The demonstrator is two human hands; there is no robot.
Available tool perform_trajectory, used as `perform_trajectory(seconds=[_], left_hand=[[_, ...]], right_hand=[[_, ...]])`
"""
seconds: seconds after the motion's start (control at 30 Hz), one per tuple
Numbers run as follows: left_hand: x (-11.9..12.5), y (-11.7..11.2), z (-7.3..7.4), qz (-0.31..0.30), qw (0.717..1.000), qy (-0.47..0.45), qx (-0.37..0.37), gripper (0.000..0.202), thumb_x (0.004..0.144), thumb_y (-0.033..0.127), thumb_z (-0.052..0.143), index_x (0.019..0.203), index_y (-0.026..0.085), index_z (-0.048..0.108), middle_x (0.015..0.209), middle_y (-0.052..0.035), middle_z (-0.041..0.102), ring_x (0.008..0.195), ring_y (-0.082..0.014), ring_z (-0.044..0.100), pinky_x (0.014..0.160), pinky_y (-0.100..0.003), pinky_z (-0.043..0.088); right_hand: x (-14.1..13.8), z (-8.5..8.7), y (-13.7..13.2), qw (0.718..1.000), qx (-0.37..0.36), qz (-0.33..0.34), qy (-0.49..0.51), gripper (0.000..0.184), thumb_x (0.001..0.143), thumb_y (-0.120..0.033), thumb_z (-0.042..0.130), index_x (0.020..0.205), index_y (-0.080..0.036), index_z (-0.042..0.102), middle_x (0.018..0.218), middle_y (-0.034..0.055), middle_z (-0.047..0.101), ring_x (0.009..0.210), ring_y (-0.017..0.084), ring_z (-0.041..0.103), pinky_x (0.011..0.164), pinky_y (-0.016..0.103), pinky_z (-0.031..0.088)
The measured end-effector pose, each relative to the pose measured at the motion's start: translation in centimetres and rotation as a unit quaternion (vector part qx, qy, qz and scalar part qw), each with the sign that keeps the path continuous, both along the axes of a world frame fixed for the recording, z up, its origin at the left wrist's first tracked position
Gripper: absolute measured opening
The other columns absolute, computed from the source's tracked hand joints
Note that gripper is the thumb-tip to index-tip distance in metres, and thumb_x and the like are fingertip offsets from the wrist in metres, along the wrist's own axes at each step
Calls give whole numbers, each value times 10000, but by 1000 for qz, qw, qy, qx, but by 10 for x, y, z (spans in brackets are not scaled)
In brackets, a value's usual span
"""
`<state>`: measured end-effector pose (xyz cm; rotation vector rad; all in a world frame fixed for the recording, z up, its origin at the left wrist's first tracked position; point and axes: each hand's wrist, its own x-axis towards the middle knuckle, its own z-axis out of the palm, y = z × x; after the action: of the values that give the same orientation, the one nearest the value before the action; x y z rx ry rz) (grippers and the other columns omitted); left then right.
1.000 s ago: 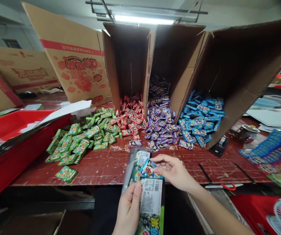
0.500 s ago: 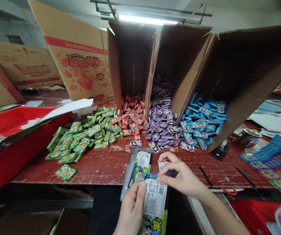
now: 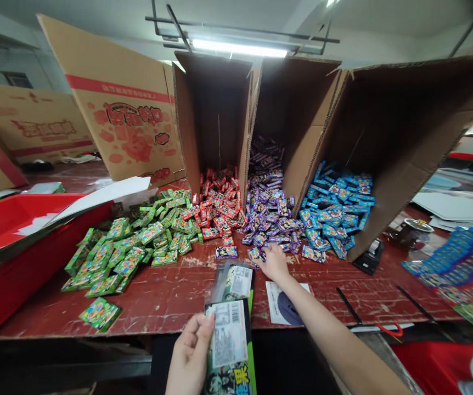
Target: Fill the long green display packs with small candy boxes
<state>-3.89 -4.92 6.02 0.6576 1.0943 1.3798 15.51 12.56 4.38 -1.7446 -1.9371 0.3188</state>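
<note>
My left hand (image 3: 191, 354) pinches a flat printed bag (image 3: 231, 343), green and black with a white barcode label, below the table's front edge. Just beyond it, a similar bag (image 3: 238, 281) lies over the edge. My right hand (image 3: 275, 263) reaches forward to the purple pile, its thumb and fingers closed at the right end of a small purple packet (image 3: 255, 255). More purple packets (image 3: 275, 211) heap up behind it. Another purple packet (image 3: 226, 252) lies apart to the left. Under my right forearm sits a white card (image 3: 275, 304) with a dark round shape.
Upright cardboard boxes (image 3: 325, 131) hold red packets (image 3: 220, 200) and blue packets (image 3: 337, 203). Green packets (image 3: 138, 236) spread left, beside a red bin (image 3: 47, 252). At right are a black device (image 3: 369, 258), red-handled scissors (image 3: 390, 330) and colourful printed sheets (image 3: 459, 269).
My right hand has left the bag and moved forward to the purple packets. My left hand, still holding the bag, has shifted left and slightly down. The whole view has also shifted slightly.
</note>
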Motion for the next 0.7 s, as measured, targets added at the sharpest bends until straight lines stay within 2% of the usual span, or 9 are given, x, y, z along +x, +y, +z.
perform_trajectory(seconds=[0.1, 0.2, 0.33, 0.43, 0.57, 0.6, 0.7], left_hand=[[-6, -1, -3, -6, 1000, -16, -11, 305, 701, 454, 685, 711, 176, 558, 604, 30, 622, 535, -130, 576, 514, -203, 465], [-10, 0, -6, 3, 1000, -11, -13, 301, 695, 447, 694, 703, 176, 564, 609, 28, 633, 533, -131, 580, 510, -197, 462], [-11, 2, -10, 1, 1000, -11, -26, 334, 660, 475, 712, 719, 170, 590, 620, 16, 647, 551, -144, 592, 538, -221, 482], [-11, 3, -10, -12, 999, -28, -22, 340, 634, 477, 731, 696, 174, 589, 625, 11, 653, 568, -157, 601, 533, -226, 477], [-13, 3, -10, -34, 999, -33, -12, 333, 654, 480, 716, 688, 178, 580, 641, 5, 656, 597, -161, 602, 536, -221, 468], [-13, 3, -11, -33, 999, -31, -11, 333, 660, 482, 711, 694, 178, 580, 645, 5, 655, 607, -160, 601, 550, -222, 470], [-12, 4, -13, -19, 1000, -21, -9, 339, 673, 488, 698, 702, 172, 577, 652, 9, 644, 611, -144, 583, 573, -211, 463]], right_hand=[[-12, -9, 24, 998, -33, -2, -52, 331, 675, -247, 730, 956, -83, 665, 1271, 210, 451, 1199, 363, 351, 983, 454, 279], [-23, -9, 42, 992, -93, -5, -79, 336, 632, -218, 771, 916, -78, 658, 1219, 185, 508, 1187, 333, 389, 980, 437, 302], [-35, -9, 65, 984, -166, -31, -61, 259, 820, -286, 622, 1023, -130, 586, 1086, 83, 586, 1025, 237, 544, 882, 442, 425], [-32, -6, 73, 985, -169, -29, -2, 268, 820, -296, 620, 1027, -133, 570, 1024, 68, 604, 910, 203, 591, 802, 396, 476], [-1, 5, 62, 984, -129, 11, 122, 365, 543, -304, 813, 803, -146, 610, 799, 25, 643, 781, 205, 609, 674, 287, 479], [10, 7, 55, 980, -120, 18, 159, 359, 535, -348, 806, 759, -152, 605, 731, 15, 635, 730, 203, 610, 618, 271, 473], [38, 12, 18, 957, -107, 30, 269, 416, 705, -557, 600, 817, -157, 576, 664, 17, 608, 572, 171, 595, 475, 257, 441]])
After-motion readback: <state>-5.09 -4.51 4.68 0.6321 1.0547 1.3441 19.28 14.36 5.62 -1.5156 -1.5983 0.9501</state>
